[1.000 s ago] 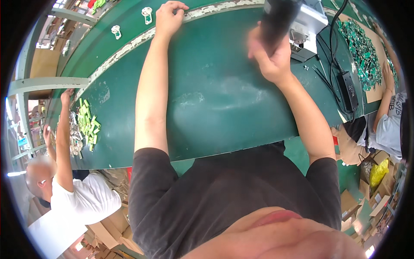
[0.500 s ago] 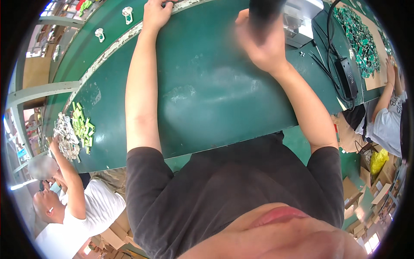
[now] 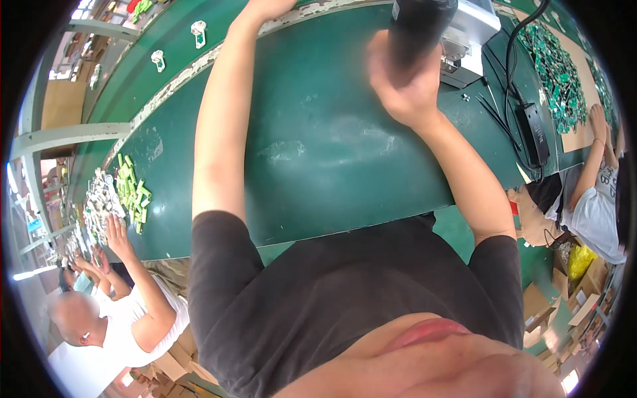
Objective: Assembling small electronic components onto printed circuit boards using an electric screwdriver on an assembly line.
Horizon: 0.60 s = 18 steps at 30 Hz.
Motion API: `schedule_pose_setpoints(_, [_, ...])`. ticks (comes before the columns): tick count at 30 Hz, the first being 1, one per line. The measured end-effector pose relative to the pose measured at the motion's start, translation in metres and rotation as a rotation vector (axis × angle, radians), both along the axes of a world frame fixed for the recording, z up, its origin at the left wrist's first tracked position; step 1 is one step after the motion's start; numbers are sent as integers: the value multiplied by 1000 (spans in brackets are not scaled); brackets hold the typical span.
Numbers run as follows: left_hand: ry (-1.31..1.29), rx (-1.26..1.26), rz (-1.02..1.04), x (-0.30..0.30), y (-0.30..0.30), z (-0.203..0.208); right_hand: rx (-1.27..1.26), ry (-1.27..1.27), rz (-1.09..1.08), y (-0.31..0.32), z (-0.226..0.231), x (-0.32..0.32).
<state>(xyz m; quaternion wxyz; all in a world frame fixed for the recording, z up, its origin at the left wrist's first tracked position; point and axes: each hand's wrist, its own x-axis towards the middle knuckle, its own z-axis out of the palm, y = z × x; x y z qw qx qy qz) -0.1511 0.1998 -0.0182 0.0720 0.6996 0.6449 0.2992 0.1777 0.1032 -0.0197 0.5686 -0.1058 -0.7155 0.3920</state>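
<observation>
My right hand is at the upper middle, over the green table. A black cylindrical tool stands in front of the palm, with my thumb on its left side. My hand appears wrapped round it; the other fingers are mostly hidden, and the tool's far end is out of sight. My left hand reaches past the chipped pale ledge at the far side of the table. Its fingers are cut off by the upper edge of the picture, so whatever they touch is hidden.
A white-and-silver machine stands right of my right hand. Beyond it lie black cables, a power adapter and piled green circuit boards. Two small white parts with green boards rest beyond the ledge. Green cylinders lie left, near a co-worker's hand.
My left hand has reached farther up, and its fingers have left the picture. More of the black tool shows at my right hand. The co-worker on the left has moved a hand.
</observation>
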Motion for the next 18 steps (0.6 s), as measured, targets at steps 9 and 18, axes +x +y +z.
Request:
schedule_pose_setpoints(9, [180, 188, 163, 37, 64, -15, -87, 175, 187, -3, 4, -6])
schedule_pose_setpoints(18, [39, 108, -252, 94, -111, 38, 85, 350, -169, 21, 94, 30])
